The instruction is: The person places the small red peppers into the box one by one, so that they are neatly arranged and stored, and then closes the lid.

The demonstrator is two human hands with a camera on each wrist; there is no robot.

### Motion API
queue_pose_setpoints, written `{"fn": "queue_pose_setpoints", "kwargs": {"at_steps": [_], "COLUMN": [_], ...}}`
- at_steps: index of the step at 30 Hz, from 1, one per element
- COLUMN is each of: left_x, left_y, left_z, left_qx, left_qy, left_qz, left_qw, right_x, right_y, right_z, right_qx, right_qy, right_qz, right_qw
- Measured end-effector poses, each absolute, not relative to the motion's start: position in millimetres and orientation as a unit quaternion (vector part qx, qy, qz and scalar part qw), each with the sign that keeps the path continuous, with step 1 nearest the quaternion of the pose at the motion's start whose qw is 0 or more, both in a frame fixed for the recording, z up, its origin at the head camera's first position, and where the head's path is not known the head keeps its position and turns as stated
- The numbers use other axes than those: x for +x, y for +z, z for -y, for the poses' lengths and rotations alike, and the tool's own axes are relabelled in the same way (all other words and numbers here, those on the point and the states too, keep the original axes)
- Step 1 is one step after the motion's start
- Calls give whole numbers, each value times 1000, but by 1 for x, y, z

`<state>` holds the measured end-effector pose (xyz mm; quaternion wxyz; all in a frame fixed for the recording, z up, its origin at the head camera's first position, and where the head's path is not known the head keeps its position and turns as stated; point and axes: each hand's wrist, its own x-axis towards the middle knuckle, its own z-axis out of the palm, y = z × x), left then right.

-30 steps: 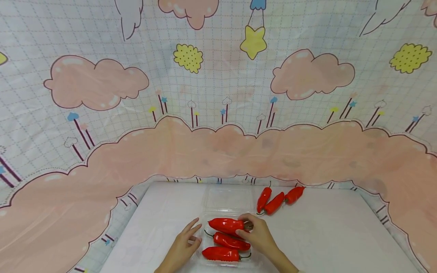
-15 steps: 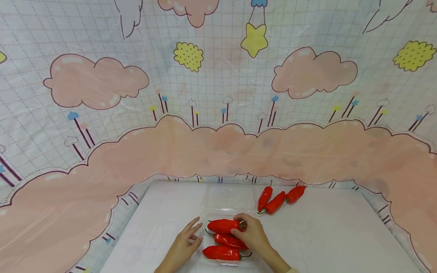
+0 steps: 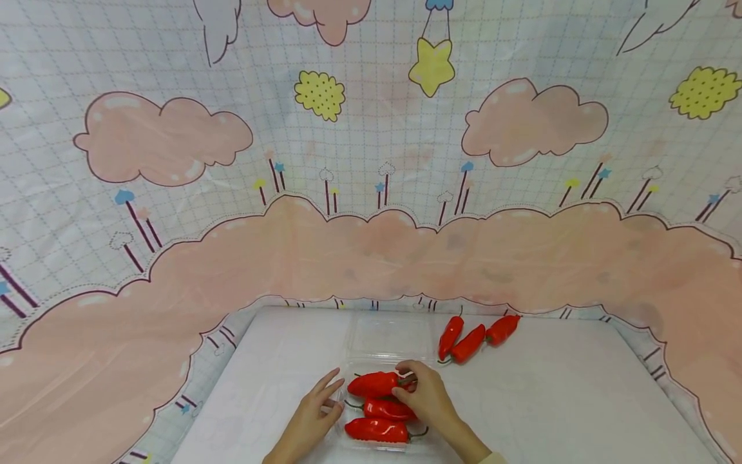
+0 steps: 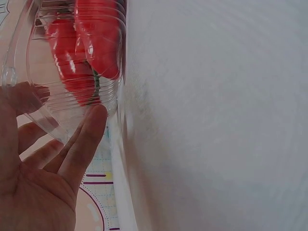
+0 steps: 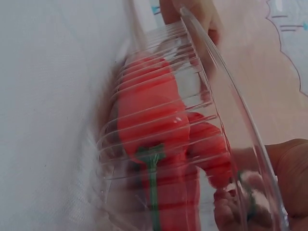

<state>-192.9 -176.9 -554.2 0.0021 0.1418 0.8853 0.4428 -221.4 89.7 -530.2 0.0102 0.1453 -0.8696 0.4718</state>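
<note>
A clear plastic clamshell box [image 3: 377, 446] holds several red peppers. My right hand [image 3: 428, 394] pinches the stem end of the rearmost visible pepper [image 3: 373, 385], which lies crosswise in the box. Some more red and a stem tip show behind that pepper, mostly hidden. In front of it lie a middle pepper [image 3: 382, 408], its right end covered by my right hand, and a front pepper [image 3: 377, 430]. My left hand [image 3: 310, 415] rests its extended fingers against the box's left side. Through the ribbed wall [image 4: 72, 91], the left wrist view shows peppers close to my left fingertips [image 4: 98, 113].
The box's clear lid [image 3: 390, 336] lies folded back behind it. Three more red peppers [image 3: 468, 343] lie on the white table [image 3: 551, 399] at the back right. A cartoon-print cloth [image 3: 371, 258] hangs behind and around the table.
My right hand has shifted slightly left with the rear pepper, which now sits further left in the box. The left hand stays at the box's side.
</note>
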Motion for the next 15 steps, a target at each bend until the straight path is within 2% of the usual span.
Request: {"fn": "queue_pose_setpoints", "kwargs": {"at_steps": [15], "left_x": [-192], "left_y": [-554], "left_z": [177], "left_qx": [142], "left_qy": [440], "left_qz": [-887], "left_qw": [0], "right_x": [-217], "right_y": [-517], "right_z": [-100], "right_qx": [139], "right_qy": [469], "right_qz": [872], "right_qw": [22]}}
